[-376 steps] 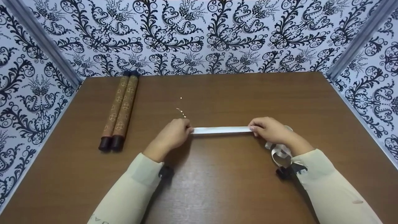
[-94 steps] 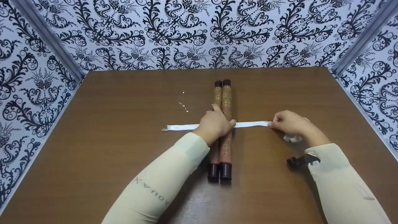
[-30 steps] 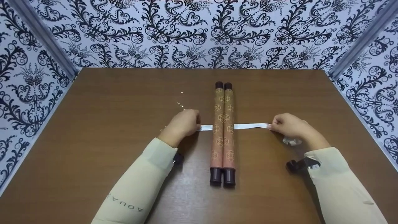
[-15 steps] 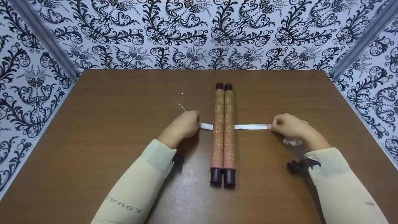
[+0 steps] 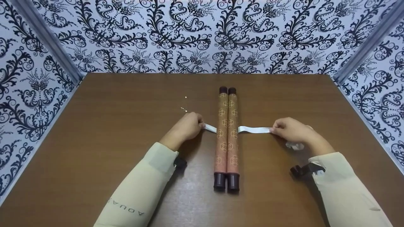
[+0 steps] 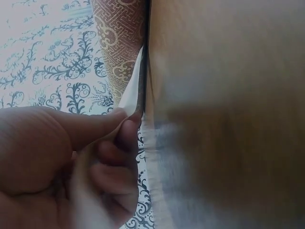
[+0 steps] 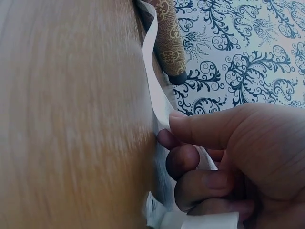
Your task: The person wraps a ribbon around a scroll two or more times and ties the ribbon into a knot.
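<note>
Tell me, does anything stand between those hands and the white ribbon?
Nothing visible does: the left hand and right hand pinch the white ribbon directly. Between the hands, two patterned tubes lie over it.

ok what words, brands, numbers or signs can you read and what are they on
"AQUA": upside down on the left sleeve; a further letter is unclear
Dark mark on the white ribbon, low in the right wrist view: too small to read
Small mark on the right sleeve: unreadable
</note>
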A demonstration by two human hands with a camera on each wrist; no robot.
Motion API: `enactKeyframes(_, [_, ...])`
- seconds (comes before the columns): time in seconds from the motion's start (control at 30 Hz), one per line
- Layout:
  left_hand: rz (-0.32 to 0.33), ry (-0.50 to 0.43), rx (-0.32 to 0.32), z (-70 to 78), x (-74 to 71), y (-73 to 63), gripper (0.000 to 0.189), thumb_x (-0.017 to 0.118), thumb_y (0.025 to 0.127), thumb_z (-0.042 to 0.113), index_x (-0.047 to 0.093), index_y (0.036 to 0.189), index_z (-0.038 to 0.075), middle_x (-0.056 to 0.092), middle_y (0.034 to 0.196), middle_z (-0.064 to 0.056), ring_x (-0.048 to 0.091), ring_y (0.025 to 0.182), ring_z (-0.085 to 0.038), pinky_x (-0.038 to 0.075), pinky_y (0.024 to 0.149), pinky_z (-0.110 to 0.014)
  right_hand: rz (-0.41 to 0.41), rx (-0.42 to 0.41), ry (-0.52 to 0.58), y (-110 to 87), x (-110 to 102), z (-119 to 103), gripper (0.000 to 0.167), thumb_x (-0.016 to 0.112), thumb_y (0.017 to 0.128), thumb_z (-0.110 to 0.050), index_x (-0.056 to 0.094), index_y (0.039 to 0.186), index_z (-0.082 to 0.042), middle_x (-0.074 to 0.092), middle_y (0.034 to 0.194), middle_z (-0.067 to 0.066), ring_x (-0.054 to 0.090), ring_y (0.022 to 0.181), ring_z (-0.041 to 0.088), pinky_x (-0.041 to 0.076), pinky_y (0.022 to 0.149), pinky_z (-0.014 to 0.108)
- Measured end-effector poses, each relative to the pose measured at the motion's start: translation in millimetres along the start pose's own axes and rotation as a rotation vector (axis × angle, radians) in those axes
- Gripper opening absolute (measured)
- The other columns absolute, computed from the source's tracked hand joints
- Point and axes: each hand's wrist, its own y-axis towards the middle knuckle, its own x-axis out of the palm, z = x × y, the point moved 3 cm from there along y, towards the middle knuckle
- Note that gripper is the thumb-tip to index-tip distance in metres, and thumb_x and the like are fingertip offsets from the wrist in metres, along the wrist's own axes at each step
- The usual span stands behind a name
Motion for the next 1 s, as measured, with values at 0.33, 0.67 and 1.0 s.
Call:
enactKeyframes(0.33, [0.071, -0.136, -0.048, -12.0, -6.4, 3.1, 0.019, 0.058, 0.101, 0.009, 0.072, 0.092, 0.001, 0.073, 0.093, -0.013, 0.057, 0.079, -0.021, 0.052, 0.078, -0.039, 0.077, -0.051, 0.043, 2.4, 2, -6, 0.022, 0.06, 0.105, -0.022, 0.068, 0.09, -0.008, 0.053, 0.073, -0.003, 0.05, 0.068, 0.015, 0.041, 0.065, 0.03])
enactKeyframes(0.67, [0.122, -0.244, -0.125, -21.9, -14.6, 6.4, 0.023, 0.049, 0.105, 0.016, 0.066, 0.096, 0.004, 0.058, 0.086, -0.003, 0.051, 0.078, -0.02, 0.042, 0.069, -0.032, 0.093, -0.071, 0.067, 9.0, 10, -13, 0.022, 0.067, 0.101, -0.027, 0.07, 0.089, -0.01, 0.056, 0.071, -0.003, 0.05, 0.064, 0.015, 0.042, 0.06, 0.03])
enactKeyframes(1.0, [0.113, -0.295, -0.115, -33.0, -28.5, 4.4, 0.025, 0.051, 0.099, 0.019, 0.069, 0.09, 0.006, 0.061, 0.079, -0.003, 0.054, 0.072, -0.02, 0.043, 0.066, -0.031, 0.124, -0.105, 0.053, 14.7, 14, -22, 0.018, 0.063, 0.103, -0.024, 0.07, 0.093, -0.012, 0.062, 0.082, 0.0, 0.051, 0.069, 0.016, 0.043, 0.066, 0.033])
